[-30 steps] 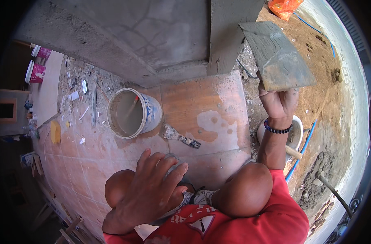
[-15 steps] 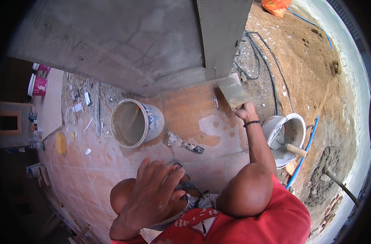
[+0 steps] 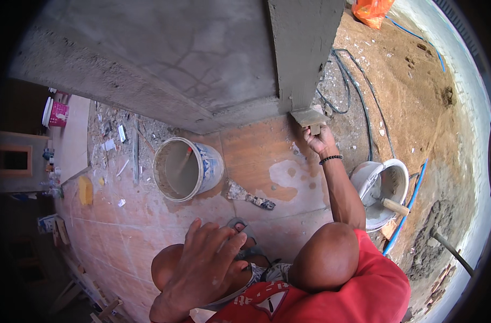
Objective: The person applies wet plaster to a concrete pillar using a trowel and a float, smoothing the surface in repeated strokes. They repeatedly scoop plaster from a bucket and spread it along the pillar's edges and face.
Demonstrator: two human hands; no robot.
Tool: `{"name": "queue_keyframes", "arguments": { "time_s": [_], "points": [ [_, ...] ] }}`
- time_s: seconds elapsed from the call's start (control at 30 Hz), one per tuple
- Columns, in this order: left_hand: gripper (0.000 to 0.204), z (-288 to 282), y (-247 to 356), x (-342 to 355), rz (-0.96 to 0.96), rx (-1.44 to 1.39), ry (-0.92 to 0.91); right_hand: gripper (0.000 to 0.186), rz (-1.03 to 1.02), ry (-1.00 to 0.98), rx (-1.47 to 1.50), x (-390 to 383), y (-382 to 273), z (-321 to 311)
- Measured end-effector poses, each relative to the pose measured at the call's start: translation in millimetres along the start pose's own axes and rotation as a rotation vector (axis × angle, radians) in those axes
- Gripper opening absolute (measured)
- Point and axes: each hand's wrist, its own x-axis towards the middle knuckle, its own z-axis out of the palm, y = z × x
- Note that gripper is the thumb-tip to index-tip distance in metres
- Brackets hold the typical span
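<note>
My right hand (image 3: 321, 140) grips a cement-smeared finishing trowel (image 3: 304, 116), its blade against the bottom of the plastered grey column (image 3: 299, 51). My left hand (image 3: 208, 250) hovers over my lap with its fingers apart and slightly bent, holding nothing. A white bucket (image 3: 205, 167) of grey liquid, with a red-tipped tool inside, stands on the tiles ahead of my left hand. To its right a paint-crusted scraper (image 3: 245, 196) lies flat. Beside my right forearm is a pale bucket (image 3: 370, 214) containing grey mix and a wooden-handled tool (image 3: 393, 206).
Behind the tiled floor (image 3: 105, 237) are debris (image 3: 122, 145), a yellow sponge (image 3: 85, 189) and pink buckets (image 3: 59, 113). Right of the column lie dark hoses (image 3: 353, 86), sandy ground (image 3: 417, 107), a blue pipe (image 3: 412, 204) and an orange bag (image 3: 372, 11). A pole (image 3: 452, 250) juts at far right.
My right hand has brought the trowel down and leftward from high at the right to the column's foot. My left hand stays open over my lap, shifted slightly with the view.
</note>
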Motion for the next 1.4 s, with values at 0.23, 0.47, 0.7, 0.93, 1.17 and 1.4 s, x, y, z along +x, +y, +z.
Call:
{"name": "queue_keyframes", "arguments": {
  "time_s": [0.23, 0.47, 0.7, 0.93, 1.17, 1.4],
  "points": [
    [0.048, 0.6, -1.6, -5.5, 0.121, -0.025, 0.023, 0.025, 0.008, -0.219, 0.064, -34.6, 7.7, 71.6],
    [0.049, 4.6, -1.1, -3.1, 0.179, 0.019, 0.013, 0.026, -0.014, -0.404, 0.034, -97.3, 0.0, 163.4],
    [0.046, 11.0, -6.0, -13.5, 0.127, 0.006, 0.034, 0.036, -0.232, -0.343, 0.102, -146.6, -0.6, 157.9],
    [0.052, 7.8, -9.3, -10.6, 0.146, 0.006, 0.011, 0.03, -0.118, -0.14, -0.01, -55.3, 22.8, 6.1],
    [0.051, 1.3, -10.1, -12.5, 0.077, -0.014, -0.002, 0.03, -0.06, -0.033, -0.099, 2.6, 51.4, -40.3],
    [0.049, 1.0, -11.1, -8.8, 0.071, -0.033, -0.003, 0.027, -0.012, -0.167, 0.031, 28.3, 54.9, -32.7]
  ]
}}
